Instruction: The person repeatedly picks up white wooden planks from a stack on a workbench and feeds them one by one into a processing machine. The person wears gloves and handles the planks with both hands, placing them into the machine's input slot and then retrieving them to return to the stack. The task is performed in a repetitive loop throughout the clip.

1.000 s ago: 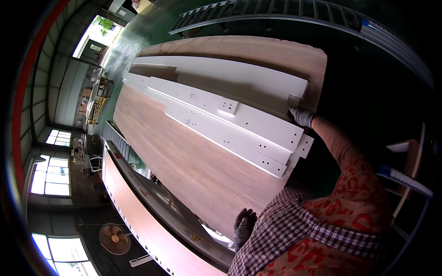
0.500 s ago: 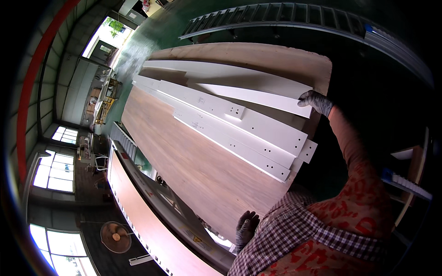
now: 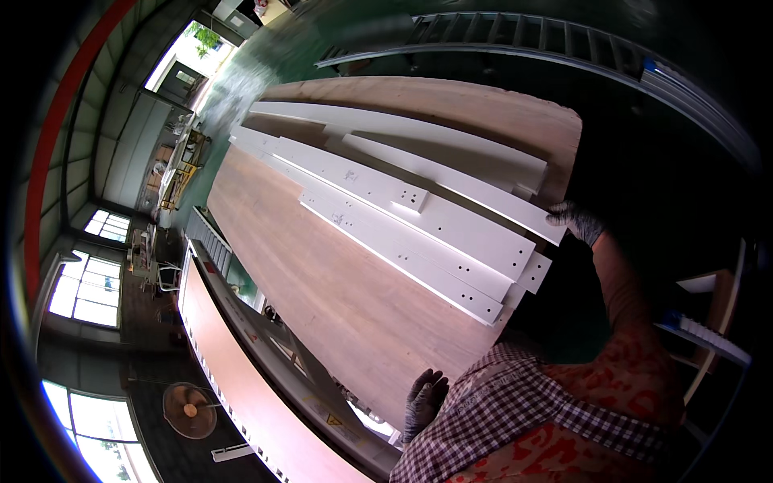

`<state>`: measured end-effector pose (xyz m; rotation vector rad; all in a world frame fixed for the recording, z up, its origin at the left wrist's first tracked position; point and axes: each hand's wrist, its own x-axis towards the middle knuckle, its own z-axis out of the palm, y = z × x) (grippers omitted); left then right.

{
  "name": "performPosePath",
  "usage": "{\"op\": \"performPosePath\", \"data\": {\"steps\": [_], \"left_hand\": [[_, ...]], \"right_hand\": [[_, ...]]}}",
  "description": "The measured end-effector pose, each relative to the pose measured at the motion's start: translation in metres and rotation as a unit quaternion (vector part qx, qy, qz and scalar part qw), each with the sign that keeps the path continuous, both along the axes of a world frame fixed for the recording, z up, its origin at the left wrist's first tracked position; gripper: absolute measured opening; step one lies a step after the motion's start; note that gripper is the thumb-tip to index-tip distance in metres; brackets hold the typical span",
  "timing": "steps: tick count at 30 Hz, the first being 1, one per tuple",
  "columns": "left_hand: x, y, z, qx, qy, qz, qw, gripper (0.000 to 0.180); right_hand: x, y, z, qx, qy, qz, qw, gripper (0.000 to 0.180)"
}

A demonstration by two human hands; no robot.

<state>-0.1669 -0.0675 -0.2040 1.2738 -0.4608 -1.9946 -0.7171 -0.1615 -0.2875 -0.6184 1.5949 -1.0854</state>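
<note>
My right hand (image 3: 576,219), in a grey glove, grips the near end of a narrow white strip board (image 3: 459,183). That strip lies lengthwise between a wider, plain white board (image 3: 435,143) and a stack of drilled white boards (image 3: 475,233). On the stack rests a small white block with holes (image 3: 410,199). Beside my checked apron, at the near edge of the wood-topped table (image 3: 322,274), my left hand (image 3: 427,402) has its gloved fingers stretched out and nothing in it.
A long machine with a pale pink top (image 3: 233,362) runs along the table's left side. A metal ladder (image 3: 515,36) lies beyond the table's far right. A round fan (image 3: 190,410) stands at lower left. Shelving with white pieces (image 3: 708,334) is at my right.
My right hand has moved right and nearer to me, drawing the strip's near end away from the wider board and towards the drilled stack. My left hand has barely moved.
</note>
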Motion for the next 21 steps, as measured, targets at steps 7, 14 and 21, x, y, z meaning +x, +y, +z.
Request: {"op": "performPosePath", "data": {"steps": [7, 14, 21], "left_hand": [[-0.002, -0.008, 0.004, -0.014, -0.005, 0.009, 1.0, 0.044], [0.025, 0.023, -0.009, -0.002, -0.012, 0.092, 0.996, 0.044], [0.044, 0.054, -0.004, 0.023, -0.015, 0.162, 0.986, 0.046]], "right_hand": [[0.019, -0.098, -0.042, 0.011, 0.38, 0.089, 0.921, 0.032], [0.087, -0.119, -0.002, 0.006, 0.637, 0.245, 0.731, 0.065], [0.047, -0.15, -0.082, 0.03, 0.33, 0.101, 0.938, 0.073]]}}
